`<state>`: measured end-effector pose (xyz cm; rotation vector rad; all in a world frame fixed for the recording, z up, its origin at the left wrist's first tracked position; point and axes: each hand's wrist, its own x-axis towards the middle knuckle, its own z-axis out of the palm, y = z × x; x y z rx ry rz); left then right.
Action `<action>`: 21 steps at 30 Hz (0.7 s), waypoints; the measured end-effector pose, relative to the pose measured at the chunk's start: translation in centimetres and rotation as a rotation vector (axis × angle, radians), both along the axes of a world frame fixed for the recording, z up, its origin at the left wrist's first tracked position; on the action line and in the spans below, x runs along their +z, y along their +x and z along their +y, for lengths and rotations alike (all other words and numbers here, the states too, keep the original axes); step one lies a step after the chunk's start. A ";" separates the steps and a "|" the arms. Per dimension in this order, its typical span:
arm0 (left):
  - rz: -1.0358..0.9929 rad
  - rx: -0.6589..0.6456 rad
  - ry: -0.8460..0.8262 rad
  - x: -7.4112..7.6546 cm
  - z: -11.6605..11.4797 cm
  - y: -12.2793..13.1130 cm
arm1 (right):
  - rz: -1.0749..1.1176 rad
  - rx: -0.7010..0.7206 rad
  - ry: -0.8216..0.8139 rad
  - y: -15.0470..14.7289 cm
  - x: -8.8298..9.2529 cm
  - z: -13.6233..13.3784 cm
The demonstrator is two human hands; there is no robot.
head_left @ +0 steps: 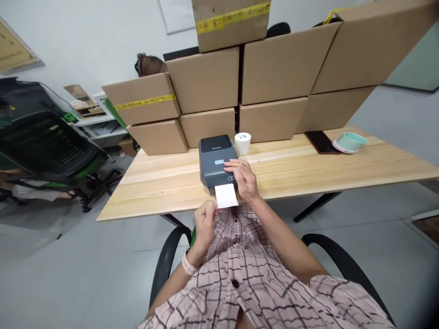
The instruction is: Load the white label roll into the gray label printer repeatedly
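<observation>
A dark grey label printer (pixel 216 160) sits near the front edge of the wooden table, and a white blank-looking label (pixel 226 196) sticks out of its front slot. My left hand (pixel 205 223) is closed in a pinch at the lower left corner of the label, just off the table edge. My right hand (pixel 244 179) lies on the front right part of the printer's top, fingers stretched out, beside its light button. Right behind the printer stands a white roll (pixel 243 144).
Cardboard boxes (pixel 274 73) are stacked along the back of the table (pixel 154 183). At the right lie a dark flat phone-like object (pixel 320 142) and a mint-green bowl-like item (pixel 351 140). An office chair (pixel 51 151) stands at left; a person's head (pixel 151 65) shows behind the boxes.
</observation>
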<state>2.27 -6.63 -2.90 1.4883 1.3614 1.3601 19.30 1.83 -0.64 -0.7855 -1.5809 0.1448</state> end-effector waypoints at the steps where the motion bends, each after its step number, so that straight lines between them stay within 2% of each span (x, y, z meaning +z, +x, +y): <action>1: -0.099 -0.140 -0.199 0.2 0.1 0.4 | 0.004 -0.002 -0.001 0.0 0.0 0.0; 2: -0.199 -0.251 -0.351 0.5 0.5 0.8 | 0.006 -0.004 -0.003 -0.1 0.0 0.0; 4: -0.350 -0.337 -0.485 1.3 1.6 1.5 | 0.000 -0.004 -0.006 -0.1 0.0 0.0; 6: -0.353 -0.292 -0.453 1.7 2.6 1.9 | -0.013 0.003 -0.005 -0.1 0.0 0.0; 10: -0.106 -0.192 -0.267 0.9 3.1 1.4 | -0.023 -0.001 -0.008 0.0 0.2 0.0; 15: -0.022 -0.305 -0.275 -0.2 3.2 0.3 | -0.082 0.010 -0.015 0.3 1.1 0.1; 18: 0.015 -0.286 -0.227 -0.2 3.5 0.2 | -0.260 0.019 0.018 0.9 2.2 0.4; 21: 0.044 -0.290 -0.224 -0.1 3.7 0.1 | -0.417 -0.031 0.042 1.4 3.6 0.7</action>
